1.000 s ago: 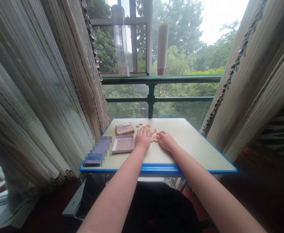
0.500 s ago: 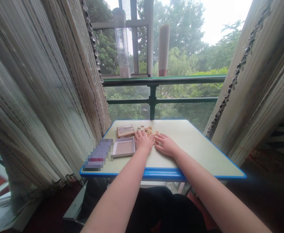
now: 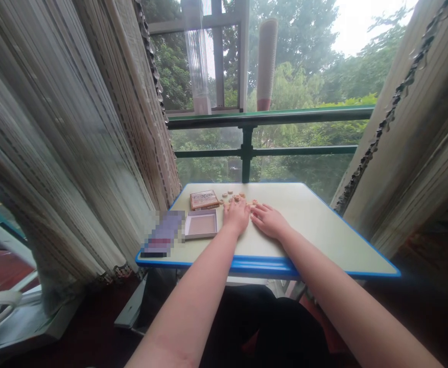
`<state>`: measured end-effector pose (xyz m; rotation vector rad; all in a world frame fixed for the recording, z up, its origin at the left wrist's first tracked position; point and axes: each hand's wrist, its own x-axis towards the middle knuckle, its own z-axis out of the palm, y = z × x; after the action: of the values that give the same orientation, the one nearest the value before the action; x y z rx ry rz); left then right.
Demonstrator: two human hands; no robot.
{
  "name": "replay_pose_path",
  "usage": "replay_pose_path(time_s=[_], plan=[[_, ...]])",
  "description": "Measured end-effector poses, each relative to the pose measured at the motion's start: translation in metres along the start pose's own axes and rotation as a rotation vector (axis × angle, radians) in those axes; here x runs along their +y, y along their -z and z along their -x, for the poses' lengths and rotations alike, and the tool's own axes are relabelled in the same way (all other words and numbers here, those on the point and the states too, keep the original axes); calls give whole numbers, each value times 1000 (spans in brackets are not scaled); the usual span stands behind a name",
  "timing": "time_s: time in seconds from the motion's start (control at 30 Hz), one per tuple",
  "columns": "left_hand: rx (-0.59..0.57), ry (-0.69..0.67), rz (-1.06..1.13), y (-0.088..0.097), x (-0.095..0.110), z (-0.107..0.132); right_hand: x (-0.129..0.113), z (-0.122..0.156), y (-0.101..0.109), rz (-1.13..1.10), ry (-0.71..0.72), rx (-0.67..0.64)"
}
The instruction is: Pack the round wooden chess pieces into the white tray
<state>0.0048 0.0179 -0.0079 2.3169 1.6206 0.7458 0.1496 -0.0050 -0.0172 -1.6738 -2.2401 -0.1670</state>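
Several small round wooden pieces, looking like Chinese chess pieces, lie in a loose cluster on the table near my fingertips. My left hand rests palm down over the near side of the cluster, fingers spread, hiding some pieces. To its right, my right hand lies flat with fingers stretched toward the cluster's right edge. A shallow open box half sits left of my left hand. Behind it stands a brown printed box part with dark characters on top.
The pale table has a raised blue edge. A blurred-out flat purple object lies at its left corner. Beyond the table runs a green railing, with a stack of cups above it. Curtains hang on both sides.
The camera view has tilted and shifted slightly. My left hand has slid a little right, away from the open box half. My right hand stays flat beside it.
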Motion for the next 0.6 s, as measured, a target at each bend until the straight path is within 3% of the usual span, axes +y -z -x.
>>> replay_pose_path(time_s=[0.23, 0.43, 0.47, 0.6], plan=[[184, -44, 37, 9, 0, 8, 2, -3, 1, -50, 25, 25], [220, -17, 20, 39, -7, 11, 4, -3, 5, -99, -101, 56], [219, 1, 13, 46, -10, 9, 4, -3, 6, -105, -105, 61], [40, 138, -64, 75, -40, 1, 5, -4, 6, -126, -76, 66]])
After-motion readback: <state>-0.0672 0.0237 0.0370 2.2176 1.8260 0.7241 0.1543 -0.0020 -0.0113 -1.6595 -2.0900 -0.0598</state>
